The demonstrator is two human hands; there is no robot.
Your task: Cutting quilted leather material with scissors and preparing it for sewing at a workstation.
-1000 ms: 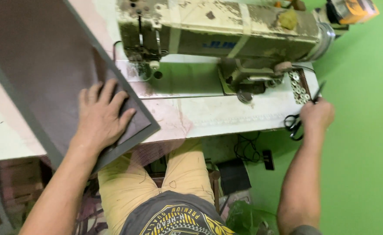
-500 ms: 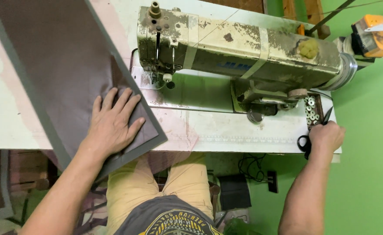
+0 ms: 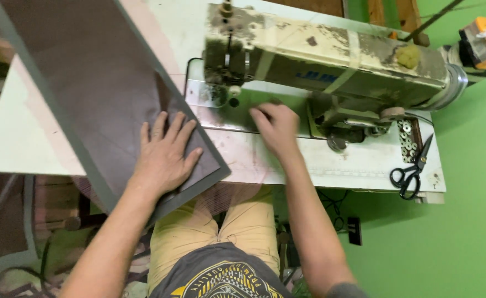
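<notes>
My left hand [image 3: 164,154] lies flat, fingers spread, on a dark brown mat with a grey border [image 3: 88,88] that hangs over the front edge of the white sewing table [image 3: 337,163]. My right hand [image 3: 276,126] hovers, blurred, over the metal bed of the worn cream sewing machine [image 3: 331,60], just right of the needle area [image 3: 229,91]. It holds nothing. Black scissors [image 3: 411,171] lie on the table near its right edge, apart from both hands.
A strip of metal bobbins [image 3: 407,140] sits beside the scissors. An orange device [image 3: 483,44] stands at the far right behind the machine. The floor is green. My knees in tan shorts are under the table.
My right hand has let go of the scissors at the table's right edge and moved left to the machine bed. The left hand stays pressed on the mat.
</notes>
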